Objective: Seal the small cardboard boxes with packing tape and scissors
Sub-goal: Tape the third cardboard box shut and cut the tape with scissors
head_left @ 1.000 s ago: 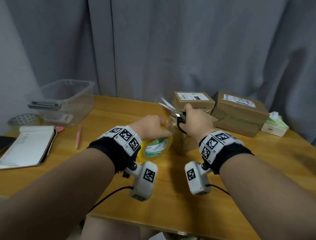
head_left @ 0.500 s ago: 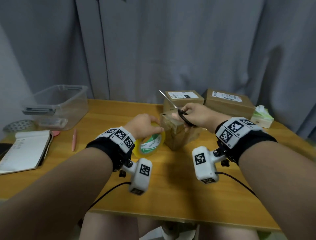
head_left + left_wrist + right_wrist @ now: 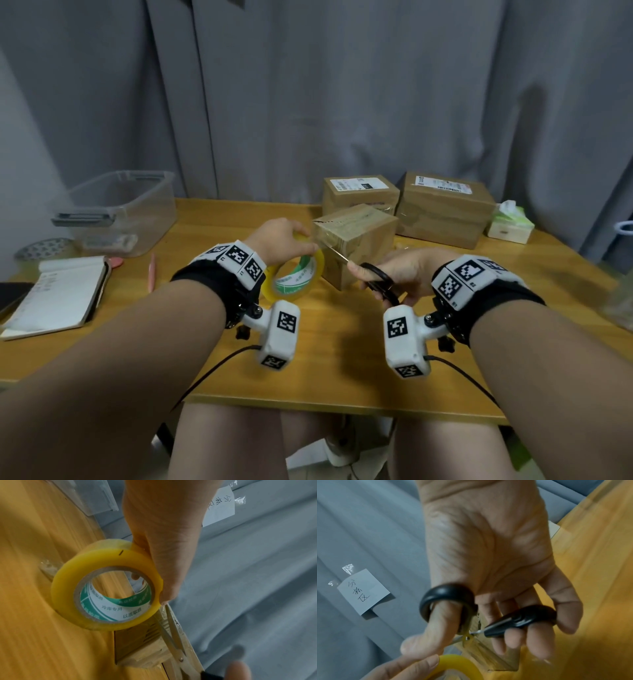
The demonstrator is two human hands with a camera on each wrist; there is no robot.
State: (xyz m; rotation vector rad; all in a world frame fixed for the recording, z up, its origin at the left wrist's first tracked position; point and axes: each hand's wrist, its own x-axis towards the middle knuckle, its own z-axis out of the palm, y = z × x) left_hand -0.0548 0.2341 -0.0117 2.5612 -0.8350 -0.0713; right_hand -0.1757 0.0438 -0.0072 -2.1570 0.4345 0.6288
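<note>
A small cardboard box (image 3: 363, 240) stands mid-table with clear tape over its top. My left hand (image 3: 303, 241) grips a yellow tape roll (image 3: 294, 279) upright just left of the box; in the left wrist view the thumb lies along the roll (image 3: 106, 585). My right hand (image 3: 366, 274) holds black-handled scissors (image 3: 378, 282), thumb and fingers through the loops (image 3: 447, 599). The blades (image 3: 171, 632) are slightly parted and point left along the box's near face, right beside the roll. The tape strip itself is hard to make out.
Two larger sealed boxes (image 3: 359, 192) (image 3: 445, 209) sit behind, with a tissue box (image 3: 510, 228) to their right. At the left are a clear plastic bin (image 3: 120, 212), an open notebook (image 3: 54, 298) and a pink pen (image 3: 151, 274). The table's near edge (image 3: 342, 407) lies below my wrists.
My right hand has come down with the scissors from above the box top to its near face, blades now pointing left toward the roll. The left hand still holds the roll.
</note>
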